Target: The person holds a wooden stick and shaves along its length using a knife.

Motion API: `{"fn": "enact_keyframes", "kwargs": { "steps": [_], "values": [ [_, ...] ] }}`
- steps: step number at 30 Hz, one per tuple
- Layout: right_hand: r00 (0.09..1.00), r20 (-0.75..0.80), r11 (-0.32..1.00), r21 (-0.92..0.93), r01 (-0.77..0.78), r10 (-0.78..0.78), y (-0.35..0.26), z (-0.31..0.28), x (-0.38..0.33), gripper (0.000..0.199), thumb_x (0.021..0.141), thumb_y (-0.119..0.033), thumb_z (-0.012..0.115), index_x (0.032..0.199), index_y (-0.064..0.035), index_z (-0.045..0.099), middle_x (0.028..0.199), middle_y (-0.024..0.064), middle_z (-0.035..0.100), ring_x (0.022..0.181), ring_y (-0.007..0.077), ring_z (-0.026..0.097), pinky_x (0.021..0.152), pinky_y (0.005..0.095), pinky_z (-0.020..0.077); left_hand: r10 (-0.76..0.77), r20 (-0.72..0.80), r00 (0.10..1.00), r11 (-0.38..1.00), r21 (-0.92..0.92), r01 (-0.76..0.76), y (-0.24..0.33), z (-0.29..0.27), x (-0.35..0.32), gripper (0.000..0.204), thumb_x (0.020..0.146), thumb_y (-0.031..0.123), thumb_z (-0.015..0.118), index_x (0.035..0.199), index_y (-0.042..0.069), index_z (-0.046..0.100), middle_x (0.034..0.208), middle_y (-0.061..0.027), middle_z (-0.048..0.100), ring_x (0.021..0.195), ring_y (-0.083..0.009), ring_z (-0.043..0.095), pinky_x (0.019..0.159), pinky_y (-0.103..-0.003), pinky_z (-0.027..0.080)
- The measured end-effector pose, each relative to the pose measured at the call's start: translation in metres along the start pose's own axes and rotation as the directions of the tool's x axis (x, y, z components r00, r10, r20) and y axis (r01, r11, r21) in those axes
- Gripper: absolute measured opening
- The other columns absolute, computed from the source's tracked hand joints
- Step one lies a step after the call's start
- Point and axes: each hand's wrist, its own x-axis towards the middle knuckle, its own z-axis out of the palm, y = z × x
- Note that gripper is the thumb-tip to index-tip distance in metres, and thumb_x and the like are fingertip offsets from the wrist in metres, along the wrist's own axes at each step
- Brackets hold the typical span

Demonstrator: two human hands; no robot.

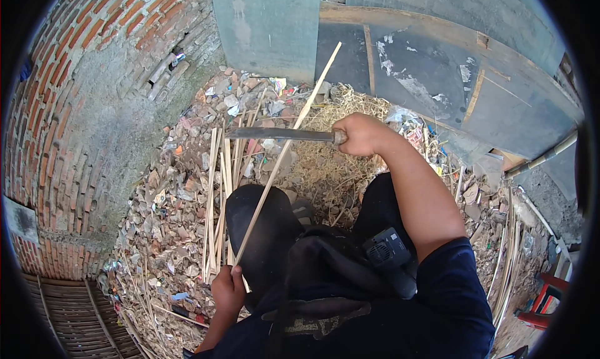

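Note:
My right hand (360, 134) grips the handle of a long dark knife (275, 134), whose blade points left and lies across a thin bamboo strip (284, 150). My left hand (228, 290) holds the near end of that strip low by my left knee. The strip slants up and away to the right, its far end near the grey pillar. My knees in dark trousers (265, 234) sit between the two hands.
Several cut bamboo strips (217, 190) lie on rubble to the left. Pale shavings (331, 165) pile ahead. A brick wall (75, 109) curves on the left, a grey pillar (269, 27) and dark boards (425, 77) behind. More strips (507, 265) and a red stool (547, 296) lie right.

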Motion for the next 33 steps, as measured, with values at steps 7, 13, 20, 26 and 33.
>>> {"fn": "enact_keyframes", "kwargs": {
  "steps": [7, 13, 20, 26, 33],
  "values": [
    [0.997, -0.032, 0.998, 0.024, 0.065, -0.064, 0.003, 0.016, 0.009, 0.029, 0.076, -0.023, 0.075, 0.101, -0.0078, 0.071, 0.084, 0.0177, 0.070, 0.086, 0.0361, 0.069, 0.079, 0.0460, 0.0533, 0.081, -0.021, 0.996, 0.984, 0.163, -0.077, -0.004, 0.014, 0.018, 0.036, 0.103, 0.032, 0.052, 0.083, 0.002, 0.056, 0.066, -0.0243, 0.060, 0.064, -0.0473, 0.061, 0.056, -0.056, 0.044],
    [0.997, -0.039, 0.996, 0.064, -0.065, 0.068, 0.012, 0.009, 0.008, 0.031, 0.075, -0.018, 0.070, 0.105, -0.0096, 0.073, 0.096, 0.0168, 0.072, 0.095, 0.0347, 0.069, 0.083, 0.0447, 0.0545, 0.069, 0.025, 0.997, 0.969, 0.237, -0.073, -0.005, 0.015, 0.020, 0.033, 0.104, 0.033, 0.050, 0.088, 0.004, 0.056, 0.070, -0.0239, 0.062, 0.065, -0.0476, 0.062, 0.057, -0.058, 0.045],
    [0.991, -0.013, 0.986, -0.094, 0.134, -0.136, -0.010, 0.026, 0.014, 0.024, 0.074, -0.019, 0.071, 0.096, -0.0085, 0.070, 0.085, 0.0151, 0.071, 0.083, 0.0342, 0.068, 0.076, 0.0447, 0.0528, 0.101, -0.070, 0.992, 0.963, 0.257, -0.080, -0.011, 0.024, 0.011, 0.024, 0.101, 0.025, 0.054, 0.102, 0.001, 0.059, 0.075, -0.0242, 0.065, 0.068, -0.0472, 0.063, 0.059, -0.055, 0.047],
    [0.975, -0.088, 0.967, 0.177, -0.184, 0.202, 0.045, 0.011, 0.024, 0.039, 0.075, -0.021, 0.070, 0.108, -0.0014, 0.069, 0.098, 0.0220, 0.071, 0.097, 0.0367, 0.068, 0.087, 0.0436, 0.0531, 0.107, -0.062, 0.992, 0.947, 0.309, -0.083, -0.007, 0.024, 0.013, 0.024, 0.100, 0.025, 0.057, 0.103, 0.002, 0.059, 0.079, -0.0239, 0.065, 0.070, -0.0456, 0.064, 0.060, -0.054, 0.048],
    [1.000, -0.002, 0.991, 0.136, 0.017, -0.017, 0.013, 0.014, 0.011, 0.023, 0.074, -0.016, 0.072, 0.093, -0.0042, 0.068, 0.081, 0.0148, 0.069, 0.079, 0.0307, 0.067, 0.073, 0.0427, 0.0519, 0.136, -0.083, 0.987, 0.963, 0.245, -0.112, -0.005, 0.027, 0.012, 0.022, 0.100, 0.024, 0.055, 0.101, 0.002, 0.059, 0.077, -0.0236, 0.064, 0.068, -0.0456, 0.063, 0.060, -0.055, 0.048]
  ]
}}
